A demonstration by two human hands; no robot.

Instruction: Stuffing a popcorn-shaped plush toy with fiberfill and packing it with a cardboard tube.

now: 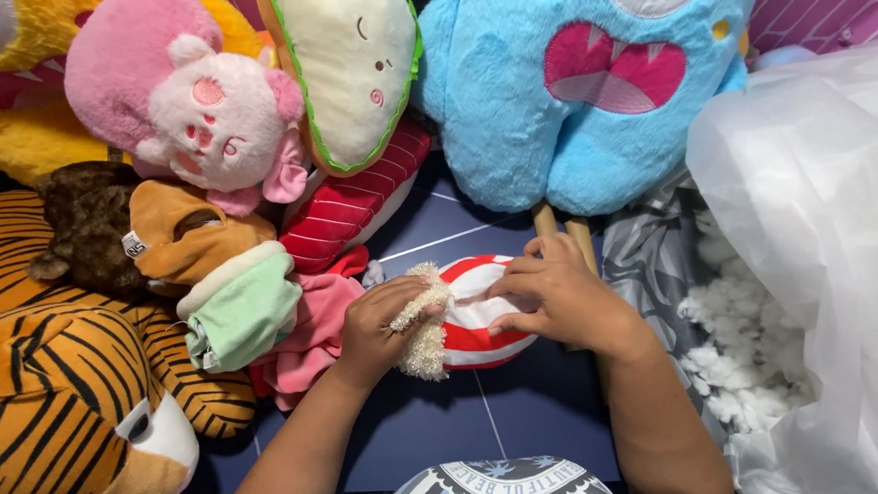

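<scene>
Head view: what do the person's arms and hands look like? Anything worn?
Both forearms are bare up to the frame edge, with no sleeves in view. The left hand and right hand have no gloves, and no rings, watch or bracelets are visible. Nails look short and unpainted.

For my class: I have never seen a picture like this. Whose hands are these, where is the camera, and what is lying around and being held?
There is one picture, from a camera worn on a person's head, looking down at their own bare hands. The left hand grips a fuzzy cream piece against a red-and-white striped plush, which the right hand presses down on the dark blue surface. Around them lie a tiger plush, a pink plush, a blue monster plush and loose white stuffing beside a clear plastic bag.
</scene>
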